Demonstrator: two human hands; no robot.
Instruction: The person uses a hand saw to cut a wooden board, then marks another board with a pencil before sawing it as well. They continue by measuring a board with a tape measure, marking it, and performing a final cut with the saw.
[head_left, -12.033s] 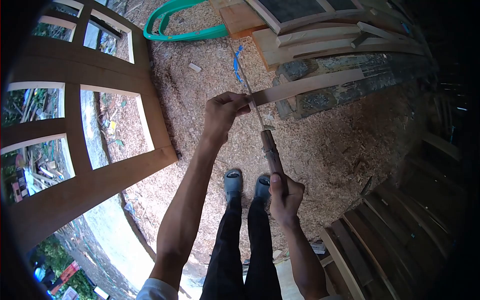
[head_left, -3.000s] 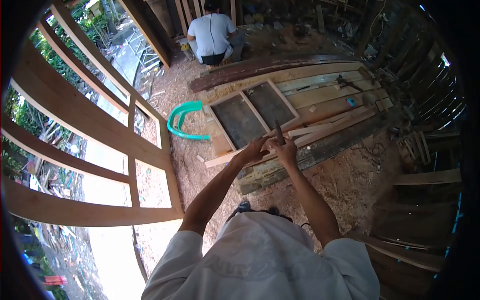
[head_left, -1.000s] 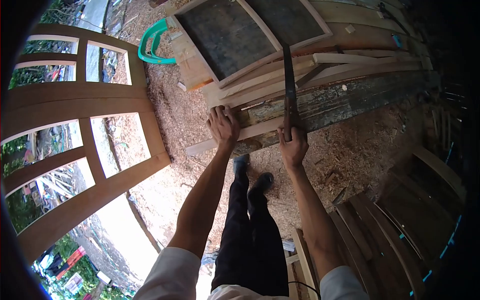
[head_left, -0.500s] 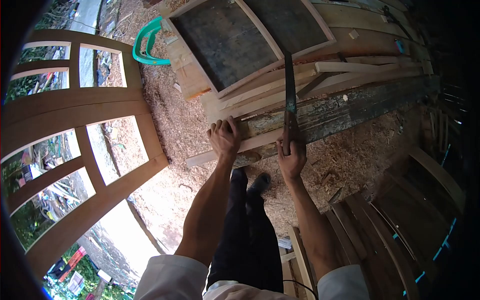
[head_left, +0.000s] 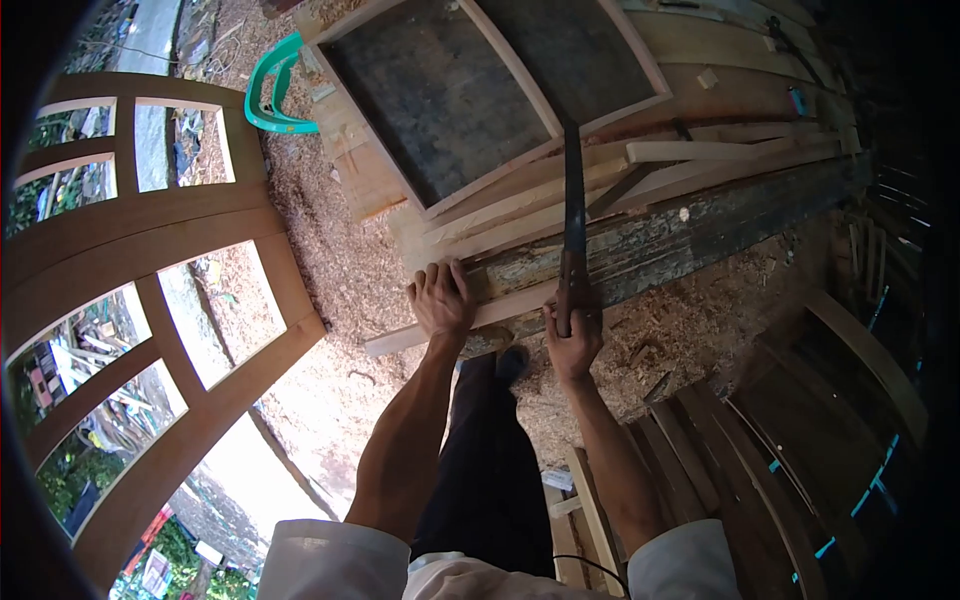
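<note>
My right hand (head_left: pixel 574 338) is wrapped around the handle of a handsaw (head_left: pixel 574 200), whose dark blade points away from me. The saw lies across a pale wooden strip (head_left: pixel 395 341) and a weathered plank (head_left: pixel 720 215). Left of the saw, my left hand (head_left: pixel 441 300) presses down with curled fingers on the strip and the plank's edge. The strip's left end sticks out past that hand. Where the blade meets the wood is partly hidden by my right hand and the handle.
Beyond the plank are loose wooden strips (head_left: pixel 690 151) and a divided wooden frame (head_left: pixel 415 195) over a dark panel. A large wooden frame with openings (head_left: pixel 225 395) stands on the left, near a green plastic piece (head_left: pixel 262 98). Boards (head_left: pixel 690 440) lean at lower right; shavings cover the floor.
The whole view has shifted, so the scene sits slightly lower. The saw and my right hand have come slightly toward me. My left hand keeps its place on the wood.
</note>
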